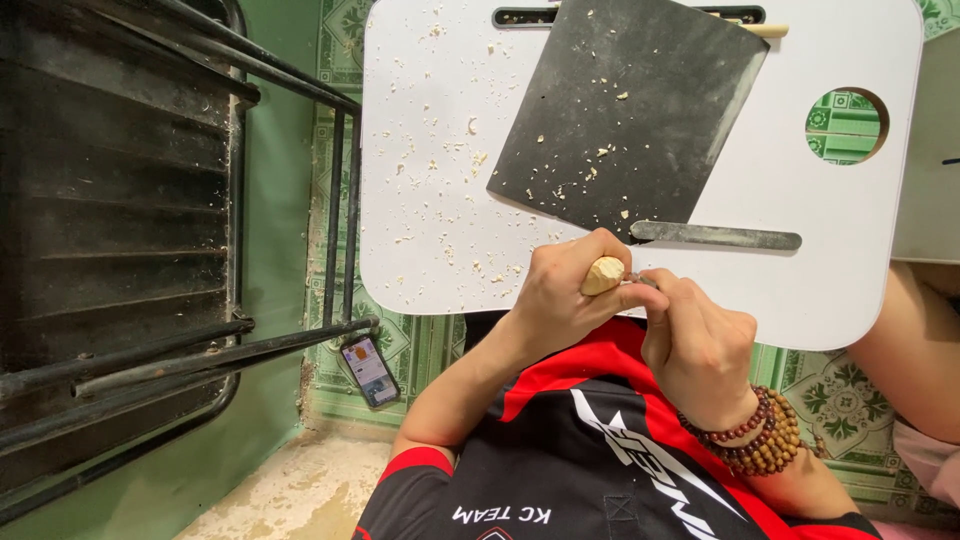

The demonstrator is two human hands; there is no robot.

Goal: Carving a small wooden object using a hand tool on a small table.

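Left hand (pixel 560 300): clenched around wood piece (pixel 602 275).
Right hand (pixel 700 345): fist grips knife (pixel 640 281).
Technique: take shallow cuts over the white table (pixel 440 150), thumb clear.

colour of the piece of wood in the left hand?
Pale tan, raw wood, gripped in the left hand; head view shows it.

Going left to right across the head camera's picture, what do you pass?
Black metal rack → phone → left hand with wood piece → right hand → bead bracelets → round hole in the white board.
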